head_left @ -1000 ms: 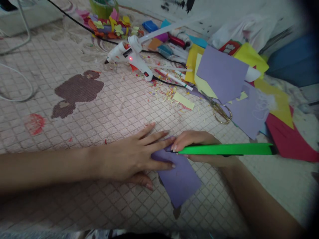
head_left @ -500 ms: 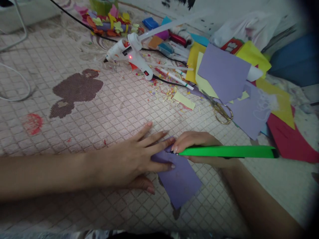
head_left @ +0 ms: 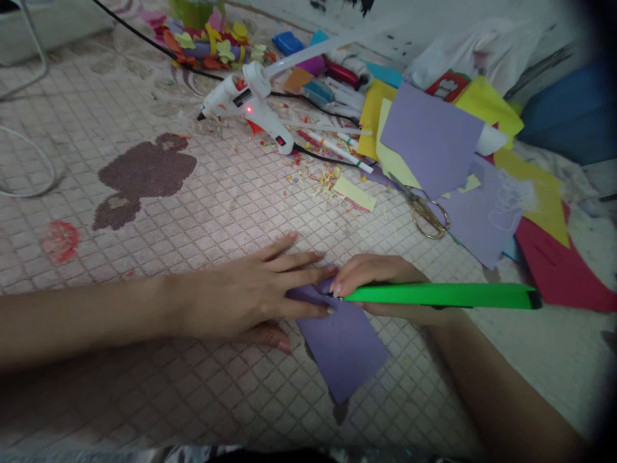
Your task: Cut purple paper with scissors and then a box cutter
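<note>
A small sheet of purple paper (head_left: 347, 354) lies tilted on the quilted cloth. My left hand (head_left: 270, 283) rests flat with spread fingers across its upper left part, the fingertips touching the paper. From the right, my right hand (head_left: 373, 273) grips a green utility knife (head_left: 438, 295) close to its tip. The knife's long green body points right, ending in black, while its dark and metal tip meets the paper beside my left fingers. How far the blade is out cannot be made out.
A white glue gun (head_left: 255, 106) with a glowing red light and a cord stands behind the hands. Gold-handled scissors (head_left: 430, 217) lie beside coloured paper sheets (head_left: 434, 138). Paper scraps (head_left: 328, 183), flower cutouts (head_left: 224, 51) and a white cable (head_left: 53, 167) are also on the cloth.
My left hand has slid slightly up and left over the purple paper, its thumb drawn back. My right hand and the knife stay nearly in place; the view has shifted a little.
</note>
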`<move>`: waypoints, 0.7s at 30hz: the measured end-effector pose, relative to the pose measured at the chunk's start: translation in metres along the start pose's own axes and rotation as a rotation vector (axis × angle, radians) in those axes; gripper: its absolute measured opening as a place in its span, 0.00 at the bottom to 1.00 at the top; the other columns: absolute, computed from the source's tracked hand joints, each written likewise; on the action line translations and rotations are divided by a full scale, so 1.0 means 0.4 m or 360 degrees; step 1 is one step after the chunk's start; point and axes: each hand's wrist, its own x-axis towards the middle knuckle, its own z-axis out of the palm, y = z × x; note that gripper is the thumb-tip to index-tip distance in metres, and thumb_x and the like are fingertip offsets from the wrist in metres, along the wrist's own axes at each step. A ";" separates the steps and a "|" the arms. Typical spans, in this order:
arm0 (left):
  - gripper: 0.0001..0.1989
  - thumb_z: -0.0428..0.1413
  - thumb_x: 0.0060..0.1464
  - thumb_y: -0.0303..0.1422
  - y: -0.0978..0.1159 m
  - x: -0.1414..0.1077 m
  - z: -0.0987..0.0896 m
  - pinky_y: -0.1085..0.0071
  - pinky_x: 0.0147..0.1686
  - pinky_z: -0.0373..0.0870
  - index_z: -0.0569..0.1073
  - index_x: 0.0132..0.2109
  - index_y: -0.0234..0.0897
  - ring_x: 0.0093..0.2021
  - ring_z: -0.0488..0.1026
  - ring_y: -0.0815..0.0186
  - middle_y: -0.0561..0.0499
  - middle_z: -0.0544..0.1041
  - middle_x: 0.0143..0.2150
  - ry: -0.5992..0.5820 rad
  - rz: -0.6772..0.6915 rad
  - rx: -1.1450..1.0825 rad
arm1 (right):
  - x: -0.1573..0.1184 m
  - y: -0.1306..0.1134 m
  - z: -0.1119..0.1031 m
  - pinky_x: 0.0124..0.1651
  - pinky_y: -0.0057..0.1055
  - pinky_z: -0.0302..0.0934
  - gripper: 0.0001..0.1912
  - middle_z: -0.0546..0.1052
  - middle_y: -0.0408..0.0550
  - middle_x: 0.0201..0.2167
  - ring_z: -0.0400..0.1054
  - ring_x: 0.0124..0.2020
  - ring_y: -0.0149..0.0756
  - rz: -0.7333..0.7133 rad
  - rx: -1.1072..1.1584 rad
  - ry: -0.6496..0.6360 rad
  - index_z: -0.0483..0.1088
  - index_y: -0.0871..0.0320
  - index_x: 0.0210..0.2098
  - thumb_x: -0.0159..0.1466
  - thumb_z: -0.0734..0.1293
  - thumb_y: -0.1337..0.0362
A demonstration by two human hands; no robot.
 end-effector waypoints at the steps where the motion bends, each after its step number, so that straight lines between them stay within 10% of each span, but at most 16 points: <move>1: 0.25 0.53 0.58 0.44 -0.005 0.001 -0.002 0.47 0.65 0.35 0.63 0.61 0.46 0.68 0.45 0.52 0.45 0.50 0.69 0.0000 0.0014 -0.0005 | 0.000 0.000 0.000 0.48 0.35 0.64 0.11 0.78 0.50 0.39 0.71 0.44 0.36 0.0004 -0.0004 -0.0001 0.73 0.58 0.44 0.63 0.66 0.62; 21: 0.27 0.56 0.53 0.48 0.023 0.013 0.006 0.38 0.61 0.39 0.64 0.60 0.51 0.67 0.44 0.41 0.44 0.54 0.67 0.0031 -0.0127 0.0093 | -0.001 -0.002 -0.003 0.49 0.34 0.64 0.11 0.78 0.50 0.40 0.71 0.45 0.36 0.0017 0.0044 -0.0022 0.73 0.59 0.44 0.63 0.67 0.63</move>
